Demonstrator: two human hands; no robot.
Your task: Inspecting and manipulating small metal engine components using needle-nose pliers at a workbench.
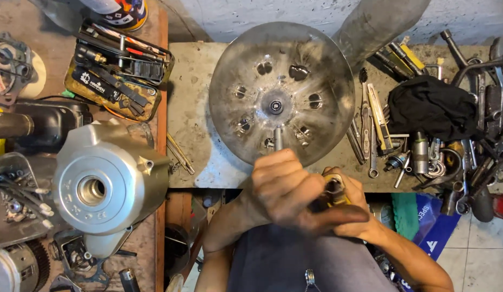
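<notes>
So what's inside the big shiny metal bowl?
The metal bowl shows a centre hub ringed by holes. The left hand covers its near rim.

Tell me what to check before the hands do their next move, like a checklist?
1. Both hands on the part: left hand and right hand wrap one small yellow and metal part. Ok.
2. Part fully in view: mostly covered by fingers. Cannot tell.
3. Round metal disc lying flat on the bench: ok.
4. Short metal rod just above the left hand: touching the knuckles or not, cannot tell.
5. Spanners beside the disc, near the right hand: ok.
6. Silver engine cover sits apart from the hands: ok.
</notes>
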